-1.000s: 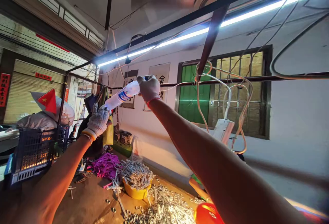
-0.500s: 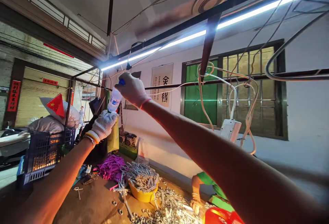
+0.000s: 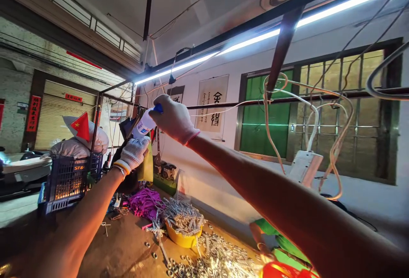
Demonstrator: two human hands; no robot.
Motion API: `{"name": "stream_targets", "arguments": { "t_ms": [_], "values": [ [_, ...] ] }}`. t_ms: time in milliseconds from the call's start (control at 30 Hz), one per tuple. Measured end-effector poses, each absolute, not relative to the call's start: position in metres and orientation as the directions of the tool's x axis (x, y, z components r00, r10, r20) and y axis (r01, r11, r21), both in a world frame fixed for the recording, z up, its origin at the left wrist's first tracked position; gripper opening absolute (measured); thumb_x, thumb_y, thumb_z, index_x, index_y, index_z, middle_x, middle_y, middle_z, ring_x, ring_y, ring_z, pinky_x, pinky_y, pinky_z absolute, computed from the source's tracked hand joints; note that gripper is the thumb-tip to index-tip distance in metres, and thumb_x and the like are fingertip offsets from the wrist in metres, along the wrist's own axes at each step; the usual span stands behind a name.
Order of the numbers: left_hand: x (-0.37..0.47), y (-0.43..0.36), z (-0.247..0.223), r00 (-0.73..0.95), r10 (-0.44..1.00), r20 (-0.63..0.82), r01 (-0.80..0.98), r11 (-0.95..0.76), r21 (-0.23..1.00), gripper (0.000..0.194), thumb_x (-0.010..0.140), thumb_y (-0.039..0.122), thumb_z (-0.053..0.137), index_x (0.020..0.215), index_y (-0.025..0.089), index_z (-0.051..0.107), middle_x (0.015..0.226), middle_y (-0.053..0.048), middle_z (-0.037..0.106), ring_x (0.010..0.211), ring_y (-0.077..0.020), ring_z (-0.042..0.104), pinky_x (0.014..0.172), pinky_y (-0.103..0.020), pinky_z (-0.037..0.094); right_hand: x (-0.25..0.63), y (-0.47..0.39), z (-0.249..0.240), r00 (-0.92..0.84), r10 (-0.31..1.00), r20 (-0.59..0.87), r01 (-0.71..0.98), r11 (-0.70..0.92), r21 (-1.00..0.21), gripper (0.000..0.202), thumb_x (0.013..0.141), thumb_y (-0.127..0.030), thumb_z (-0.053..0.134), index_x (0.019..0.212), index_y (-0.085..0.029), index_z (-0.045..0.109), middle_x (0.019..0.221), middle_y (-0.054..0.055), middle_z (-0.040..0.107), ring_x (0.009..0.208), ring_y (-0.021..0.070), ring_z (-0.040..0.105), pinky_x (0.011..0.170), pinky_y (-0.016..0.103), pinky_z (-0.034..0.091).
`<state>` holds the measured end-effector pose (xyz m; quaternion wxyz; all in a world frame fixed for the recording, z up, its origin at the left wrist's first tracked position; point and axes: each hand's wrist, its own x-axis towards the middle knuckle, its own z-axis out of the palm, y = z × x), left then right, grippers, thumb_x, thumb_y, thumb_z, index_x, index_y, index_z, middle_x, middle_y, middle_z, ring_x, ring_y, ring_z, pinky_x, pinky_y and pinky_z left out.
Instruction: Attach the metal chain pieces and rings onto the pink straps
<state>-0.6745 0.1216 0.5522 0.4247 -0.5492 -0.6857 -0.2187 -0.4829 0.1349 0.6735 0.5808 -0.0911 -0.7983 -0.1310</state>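
Note:
A white plastic bottle (image 3: 143, 123) with a blue cap is held up in front of the far wall, leaning to the right at its top. My right hand (image 3: 174, 118), in a pale glove, is closed around the blue cap end. Just below, my left hand (image 3: 134, 153), in a knitted white glove with a yellow cuff, is closed at the bottle's lower end; the glove hides that end. Below the hands, a yellow basin (image 3: 183, 239) heaped with metal strips sits on the brown work surface, beside a pile of purple strips (image 3: 146, 201).
Loose metal rings (image 3: 217, 254) spread at the lower middle. Another person in green (image 3: 281, 242) sits at lower right by a red container (image 3: 284, 270). A dark metal frame (image 3: 319, 97) with hanging cables and a white power strip (image 3: 305, 167) crosses overhead. A blue crate (image 3: 68, 180) stands left.
The scene has shifted rightward in view. The bottle leans further over, while both hands stay closed on it.

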Motion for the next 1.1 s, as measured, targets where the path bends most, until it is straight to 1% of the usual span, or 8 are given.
{"name": "stream_targets", "arguments": {
  "t_ms": [167,367,567,633,767,900,1000,1100],
  "values": [
    [-0.665,0.123,0.557,-0.021,0.586,0.810,0.944,0.279,-0.178,0.041,0.095,0.015,0.046,0.135,0.020,0.054,0.123,-0.013,0.067,0.114,-0.0266,0.062,0.101,-0.040,0.047,-0.476,0.151,0.680,-0.152,0.152,0.977,0.281,0.954,-0.104,0.024,0.081,-0.034,0.063,0.101,-0.021,0.067,0.086,0.006,0.072,0.082,0.0252,0.067,0.076,0.035,0.049],
    [-0.654,0.124,0.556,-0.060,0.566,0.822,0.940,0.309,-0.144,0.038,0.097,0.016,0.044,0.133,0.019,0.055,0.119,-0.015,0.065,0.110,-0.0283,0.060,0.096,-0.043,0.047,-0.460,0.189,0.664,0.012,0.320,0.947,0.092,0.943,-0.320,0.025,0.078,-0.040,0.062,0.095,-0.020,0.065,0.084,0.005,0.070,0.079,0.0223,0.066,0.078,0.036,0.053],
    [-0.651,0.128,0.554,-0.081,0.553,0.829,0.924,0.354,-0.146,0.033,0.097,0.022,0.049,0.129,0.020,0.057,0.109,-0.013,0.067,0.103,-0.0286,0.061,0.090,-0.041,0.048,-0.454,0.214,0.653,0.056,0.495,0.867,-0.088,0.867,-0.490,0.033,0.078,-0.042,0.058,0.100,-0.019,0.063,0.083,0.005,0.069,0.062,0.0190,0.064,0.060,0.034,0.056],
    [-0.650,0.129,0.553,-0.079,0.552,0.830,0.917,0.366,-0.156,0.030,0.097,0.022,0.049,0.125,0.019,0.059,0.106,-0.012,0.068,0.101,-0.0286,0.061,0.087,-0.040,0.048,-0.456,0.218,0.656,0.077,0.490,0.868,-0.077,0.871,-0.485,0.033,0.078,-0.042,0.058,0.100,-0.019,0.063,0.084,0.005,0.069,0.064,0.0194,0.064,0.063,0.035,0.056],
    [-0.646,0.130,0.552,-0.071,0.557,0.828,0.901,0.392,-0.186,0.027,0.099,0.017,0.044,0.118,0.015,0.062,0.105,-0.015,0.067,0.102,-0.0300,0.060,0.084,-0.040,0.049,-0.470,0.219,0.667,0.117,0.386,0.915,0.089,0.914,-0.397,0.030,0.080,-0.042,0.061,0.100,-0.020,0.064,0.088,0.005,0.072,0.079,0.0219,0.068,0.078,0.036,0.055],
    [-0.641,0.131,0.552,-0.056,0.564,0.824,0.885,0.410,-0.220,0.030,0.099,0.013,0.039,0.118,0.014,0.062,0.105,-0.015,0.067,0.103,-0.0308,0.060,0.084,-0.041,0.049,-0.492,0.203,0.678,-0.035,0.362,0.931,0.265,0.902,-0.341,0.028,0.082,-0.041,0.062,0.102,-0.021,0.065,0.094,0.008,0.075,0.088,0.0246,0.070,0.081,0.035,0.053],
    [-0.642,0.131,0.553,-0.031,0.572,0.820,0.873,0.415,-0.256,0.031,0.099,0.012,0.039,0.119,0.013,0.062,0.112,-0.016,0.066,0.103,-0.0292,0.060,0.092,-0.043,0.047,-0.509,0.180,0.691,-0.105,0.350,0.931,0.399,0.872,-0.284,0.031,0.085,-0.041,0.060,0.105,-0.019,0.065,0.097,0.012,0.076,0.092,0.0280,0.070,0.080,0.036,0.052],
    [-0.643,0.133,0.553,-0.015,0.572,0.820,0.859,0.427,-0.283,0.034,0.098,0.007,0.034,0.116,0.012,0.063,0.113,-0.017,0.066,0.101,-0.0284,0.061,0.094,-0.045,0.044,-0.522,0.154,0.702,-0.154,0.234,0.960,0.461,0.876,-0.140,0.033,0.086,-0.038,0.057,0.109,-0.016,0.065,0.098,0.014,0.075,0.092,0.0299,0.071,0.079,0.039,0.052]
  ]
}}
